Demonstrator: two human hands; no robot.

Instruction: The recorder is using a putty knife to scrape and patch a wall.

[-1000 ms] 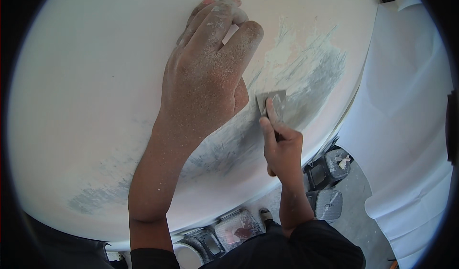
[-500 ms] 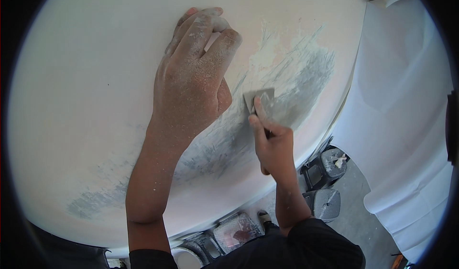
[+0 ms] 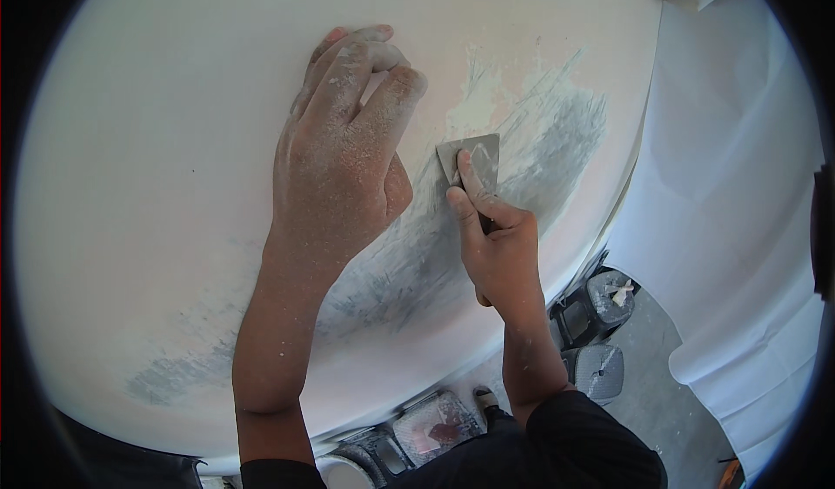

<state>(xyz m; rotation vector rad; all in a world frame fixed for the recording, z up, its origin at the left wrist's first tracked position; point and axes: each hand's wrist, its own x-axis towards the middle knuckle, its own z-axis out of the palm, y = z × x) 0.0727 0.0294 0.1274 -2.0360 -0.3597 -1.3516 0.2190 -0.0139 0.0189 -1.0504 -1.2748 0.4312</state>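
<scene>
A large pale curved panel (image 3: 130,167) fills most of the view, with a streaky grey-green patch of filler (image 3: 557,141) spread across its right and lower parts. In my right hand (image 3: 504,250) is a putty knife (image 3: 474,154), its flat blade against the panel at the patch's upper edge. The index finger presses along the blade and the thumb lies beside it. My left hand (image 3: 339,150), powdered with dust, is over the panel to the left of the knife with its fingers curled; whatever they may hold is hidden beneath the hand.
White sheeting (image 3: 722,185) hangs along the right side. Below the panel's lower right edge stand a dusty black stool (image 3: 596,373) and another stool (image 3: 609,298) with a scrap on it. A dusty seat (image 3: 435,424) and a white bucket (image 3: 344,472) are near my body.
The putty knife and my right fingers have moved up over the panel, and more of the blade shows. My left hand appears slightly lower and further left, its fingers still curled.
</scene>
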